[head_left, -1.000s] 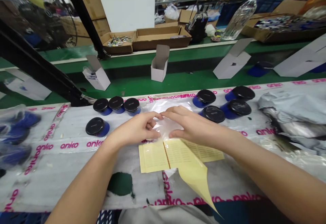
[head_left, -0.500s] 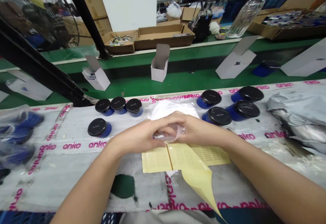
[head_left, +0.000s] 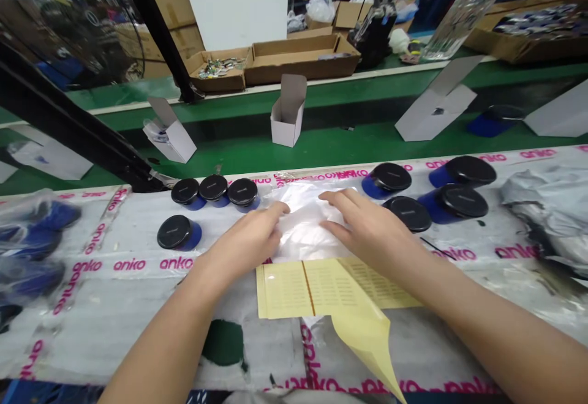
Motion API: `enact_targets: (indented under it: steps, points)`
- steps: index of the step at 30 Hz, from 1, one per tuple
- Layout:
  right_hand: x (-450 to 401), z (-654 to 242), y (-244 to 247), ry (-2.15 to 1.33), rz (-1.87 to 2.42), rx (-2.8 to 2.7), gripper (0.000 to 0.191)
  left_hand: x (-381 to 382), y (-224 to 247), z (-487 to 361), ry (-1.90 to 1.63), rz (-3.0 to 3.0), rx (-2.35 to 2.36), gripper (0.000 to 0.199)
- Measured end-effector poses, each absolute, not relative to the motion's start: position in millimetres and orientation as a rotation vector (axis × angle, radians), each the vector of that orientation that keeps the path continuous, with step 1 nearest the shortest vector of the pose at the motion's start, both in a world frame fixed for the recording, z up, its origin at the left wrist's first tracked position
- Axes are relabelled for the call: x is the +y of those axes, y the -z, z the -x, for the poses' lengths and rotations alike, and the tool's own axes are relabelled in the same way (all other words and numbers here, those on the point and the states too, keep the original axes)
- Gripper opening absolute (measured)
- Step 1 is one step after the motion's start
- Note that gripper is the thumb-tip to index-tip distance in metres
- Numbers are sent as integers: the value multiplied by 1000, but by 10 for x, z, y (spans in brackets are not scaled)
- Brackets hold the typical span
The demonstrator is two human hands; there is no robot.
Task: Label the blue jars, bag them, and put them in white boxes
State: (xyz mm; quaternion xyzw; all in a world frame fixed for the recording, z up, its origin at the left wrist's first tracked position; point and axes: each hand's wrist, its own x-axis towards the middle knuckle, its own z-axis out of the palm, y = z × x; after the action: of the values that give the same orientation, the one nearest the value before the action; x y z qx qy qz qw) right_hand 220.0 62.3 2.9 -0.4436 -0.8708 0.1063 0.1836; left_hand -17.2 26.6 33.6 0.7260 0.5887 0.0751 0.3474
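My left hand (head_left: 252,235) is at the left edge of a white plastic bag (head_left: 305,226), its fingers bent together around or on the film; the grip is partly hidden. My right hand (head_left: 362,223) rests at the bag's right side with its fingers apart. Just below the bag lie yellow printed sheets (head_left: 285,291), one with a curled corner hanging towards me. Black-lidded blue jars stand on both sides: a jar (head_left: 179,232) left of my left hand and another jar (head_left: 408,213) beside my right wrist.
Open white boxes (head_left: 287,123) stand on the green conveyor (head_left: 229,141) behind. Bagged blue jars (head_left: 30,232) lie at the far left, and grey plastic (head_left: 546,208) at the right. A black post (head_left: 92,128) slants across the left. Cardboard trays (head_left: 301,67) and a bottle (head_left: 466,15) are further back.
My hands were together over clear film; now they are apart, the right one moved right and opened. The white bag between them is uncovered. The view has shifted slightly.
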Motion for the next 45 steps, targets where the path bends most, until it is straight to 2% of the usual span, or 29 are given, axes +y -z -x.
enact_targets:
  steps: [3, 5, 8, 10, 13, 16, 19, 21, 22, 25, 26, 29, 33, 35, 36, 38, 39, 45]
  points:
    - [587, -2169, 31, -148, 1068, -2433, 23, 262, -366, 138, -196, -1909, 1655, 43]
    - [578, -2151, 57, -207, 957, -2460, 21, 254, -397, 137, -234, -1960, 1689, 35]
    - [596, -2122, 121, -328, 929, -2529, 28, 247, -387, 124, -303, -1997, 1624, 25]
    - [614, -2099, 167, -419, 962, -2545, 23, 259, -325, 100, -311, -1963, 1555, 19]
    - [629, -2068, 210, -529, 1002, -2516, 10, 306, -207, 66, -292, -1911, 1559, 20]
    - [637, -2054, 223, -541, 982, -2430, 8, 356, -154, 71, -316, -1876, 1551, 5]
    - [643, -2055, 217, -547, 902, -2357, 6, 368, -159, 102, -421, -1844, 1493, 12]
    - [643, -2055, 202, -561, 828, -2288, 13, 354, -154, 107, -527, -1823, 1425, 3]
    - [639, -2054, 191, -578, 795, -2256, 13, 344, -143, 101, -576, -1800, 1396, 11]
    - [614, -2048, 148, -620, 737, -2238, 14, 317, -97, 50, -637, -1749, 1383, 54]
    - [604, -2048, 133, -619, 735, -2259, 16, 315, -82, 33, -624, -1766, 1393, 51]
    - [589, -2059, 88, -584, 703, -2252, 15, 346, -48, 14, -535, -1860, 1321, 8]
    - [584, -2095, 15, -619, 607, -2071, 15, 392, -33, 46, -385, -1912, 1238, 21]
    - [590, -2105, 4, -671, 686, -2066, 5, 392, -44, 64, -388, -1927, 1246, 25]
    - [595, -2102, 11, -694, 746, -2096, 10, 389, -55, 71, -402, -1922, 1240, 27]
    - [603, -2080, 48, -738, 844, -2203, 39, 383, -92, 78, -419, -1904, 1192, 30]
    - [604, -2063, 73, -761, 870, -2261, 46, 382, -114, 77, -423, -1895, 1155, 30]
    - [565, -2021, 184, -718, 828, -2356, 18, 389, -180, 58, -376, -1827, 1091, 19]
